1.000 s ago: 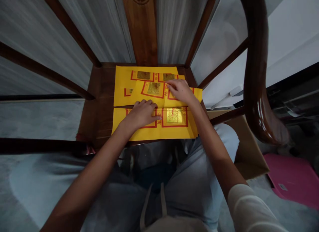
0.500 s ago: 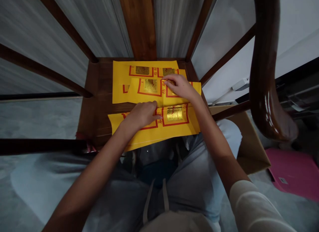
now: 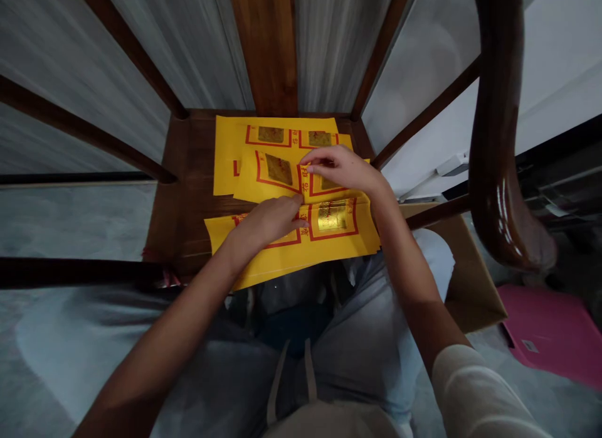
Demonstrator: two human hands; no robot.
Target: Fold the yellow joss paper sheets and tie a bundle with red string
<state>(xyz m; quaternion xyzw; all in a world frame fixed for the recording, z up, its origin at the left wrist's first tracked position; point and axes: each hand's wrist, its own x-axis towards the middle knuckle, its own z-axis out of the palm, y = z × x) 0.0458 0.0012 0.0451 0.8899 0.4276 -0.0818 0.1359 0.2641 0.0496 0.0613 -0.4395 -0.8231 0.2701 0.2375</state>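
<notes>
Yellow joss paper with red borders, red characters and gold foil squares lies on a wooden chair seat [image 3: 188, 199]. My left hand [image 3: 268, 221] is on the near sheet [image 3: 367, 218], thumb and fingers closing on its middle by the crease; most fingertips are hidden. Just beyond it, my right hand [image 3: 343, 165] is closed at the upper, tilted sheet [image 3: 263, 190], thumb and forefinger bent over its printed middle. Further back lie more overlapping sheets [image 3: 226, 149]. The near sheet's front edge hangs past the seat, above my lap.
Dark wooden rods and a curved armrest [image 3: 498, 143] frame the chair. Its backrest slat [image 3: 266, 55] rises behind the paper. A cardboard box [image 3: 470, 268] stands by my right knee, with a pink plastic object [image 3: 550, 334] on the floor beyond it.
The upper sheet has shifted toward me and tilted, its left part lifting and turning. My right hand has moved slightly nearer with it. My left hand stays almost in place.
</notes>
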